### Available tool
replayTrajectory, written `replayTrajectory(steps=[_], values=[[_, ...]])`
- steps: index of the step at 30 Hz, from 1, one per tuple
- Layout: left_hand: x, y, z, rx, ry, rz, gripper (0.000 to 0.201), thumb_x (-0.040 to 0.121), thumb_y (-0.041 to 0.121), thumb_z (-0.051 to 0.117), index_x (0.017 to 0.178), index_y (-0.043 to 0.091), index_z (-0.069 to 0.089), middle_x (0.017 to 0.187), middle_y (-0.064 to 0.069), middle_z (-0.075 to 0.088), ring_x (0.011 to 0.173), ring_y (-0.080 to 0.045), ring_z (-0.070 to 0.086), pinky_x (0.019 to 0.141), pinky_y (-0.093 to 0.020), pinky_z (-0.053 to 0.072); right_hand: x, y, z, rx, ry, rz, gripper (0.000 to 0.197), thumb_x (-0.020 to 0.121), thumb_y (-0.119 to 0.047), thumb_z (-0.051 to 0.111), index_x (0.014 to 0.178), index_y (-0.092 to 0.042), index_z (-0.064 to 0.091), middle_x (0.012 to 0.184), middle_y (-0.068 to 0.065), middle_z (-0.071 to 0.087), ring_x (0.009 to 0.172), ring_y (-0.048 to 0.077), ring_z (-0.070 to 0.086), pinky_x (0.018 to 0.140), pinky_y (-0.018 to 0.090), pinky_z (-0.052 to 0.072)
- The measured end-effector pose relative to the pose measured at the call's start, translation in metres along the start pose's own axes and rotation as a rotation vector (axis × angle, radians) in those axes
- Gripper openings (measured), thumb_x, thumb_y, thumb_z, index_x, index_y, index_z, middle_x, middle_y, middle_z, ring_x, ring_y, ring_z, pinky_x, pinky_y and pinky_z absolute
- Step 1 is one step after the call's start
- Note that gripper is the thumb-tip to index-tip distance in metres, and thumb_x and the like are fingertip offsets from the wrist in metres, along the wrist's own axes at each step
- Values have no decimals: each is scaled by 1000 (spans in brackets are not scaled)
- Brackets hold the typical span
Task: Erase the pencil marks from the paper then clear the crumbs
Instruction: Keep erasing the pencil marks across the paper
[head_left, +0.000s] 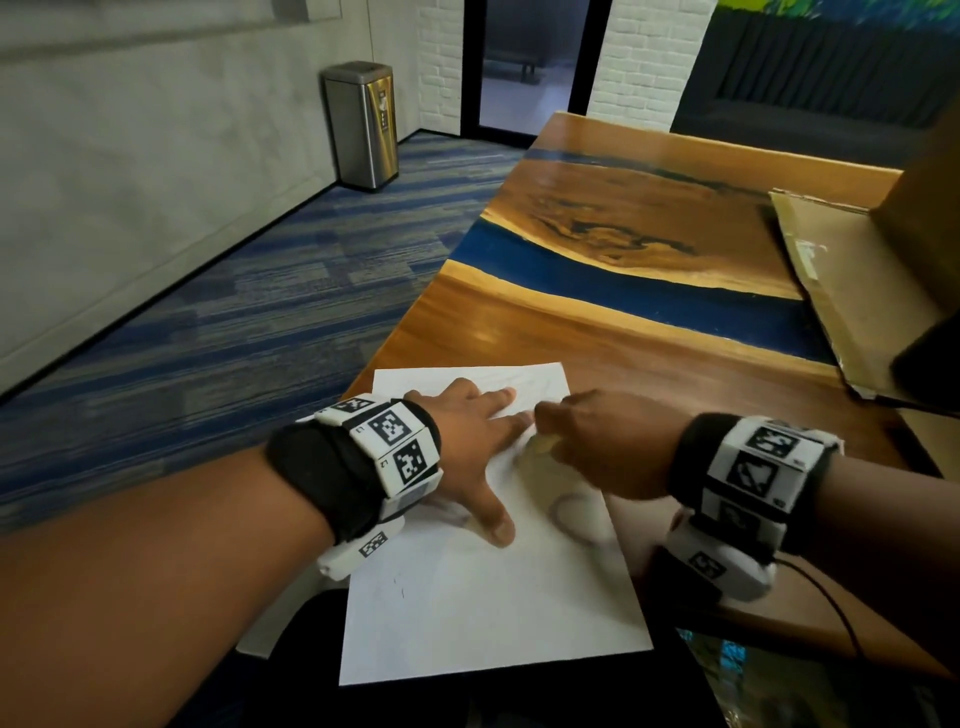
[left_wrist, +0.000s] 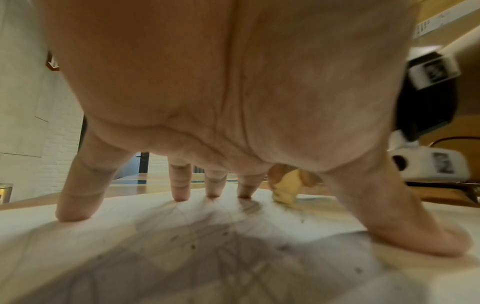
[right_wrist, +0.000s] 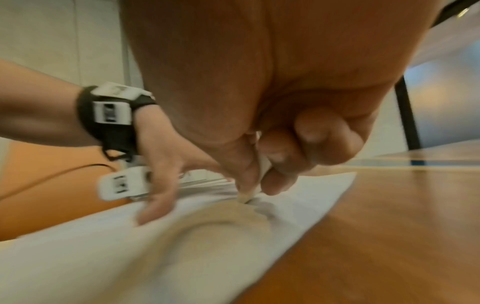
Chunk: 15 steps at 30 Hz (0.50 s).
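Observation:
A white sheet of paper (head_left: 467, 613) lies on the wooden table near its front left corner, with faint pencil lines and a drawn loop (head_left: 571, 514). My left hand (head_left: 478, 441) is spread flat on the sheet, fingertips (left_wrist: 179, 195) and thumb pressing it down. My right hand (head_left: 587, 441) pinches a pale yellowish eraser (left_wrist: 285, 189) between thumb and fingers, its tip (right_wrist: 245, 198) touching the paper just right of the left fingers. Small dark crumbs (left_wrist: 193, 245) dot the sheet under the left palm. The right hand is motion-blurred.
The wooden table (head_left: 597, 332) with a blue resin band stretches away ahead. A cardboard box flap (head_left: 841, 291) lies on it at the right. A steel bin (head_left: 363, 124) stands on the carpet by the wall, left. A black cable (head_left: 826, 597) trails behind the right wrist.

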<state>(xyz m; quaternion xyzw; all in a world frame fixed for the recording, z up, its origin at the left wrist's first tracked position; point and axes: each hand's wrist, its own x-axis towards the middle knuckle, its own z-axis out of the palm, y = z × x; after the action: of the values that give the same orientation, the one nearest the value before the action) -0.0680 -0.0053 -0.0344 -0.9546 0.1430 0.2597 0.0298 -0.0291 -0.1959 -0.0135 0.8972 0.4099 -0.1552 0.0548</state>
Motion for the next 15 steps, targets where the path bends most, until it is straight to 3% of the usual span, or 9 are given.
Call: replayTrajectory(steps=[3,7,12,15], values=[[-1,-1,0,-20,12,8,132,58,86,72,160,44,-1,170,13,-10,155,-25,-1,114,-63,30,-4,-14,5,48,-62,-124,28,101,-31,52,128,-23,51,111,0,62,95,21,61,84,37,54],[0,1,0,3,7,4,130,61,86,70,160,43,-1,170,13,-9,155,-25,-1,113,-63,32,9,7,1,-20,44,84,28,101,-29,49,127,-20,49,104,5,63,86,24,61,78,43,57],[0,-1,0,-8,-2,9,133,59,88,70,160,43,-4,170,13,-13,155,-25,-4,114,-64,29,-9,-12,5,54,-91,-173,28,101,-32,51,127,-22,54,111,1,63,95,20,60,85,37,53],[1,1,-1,14,-11,0,132,62,87,69,160,40,-5,170,13,-14,155,-26,-5,114,-64,30,-6,6,1,37,-50,-35,28,101,-32,52,128,-25,53,114,2,65,95,19,60,86,37,54]])
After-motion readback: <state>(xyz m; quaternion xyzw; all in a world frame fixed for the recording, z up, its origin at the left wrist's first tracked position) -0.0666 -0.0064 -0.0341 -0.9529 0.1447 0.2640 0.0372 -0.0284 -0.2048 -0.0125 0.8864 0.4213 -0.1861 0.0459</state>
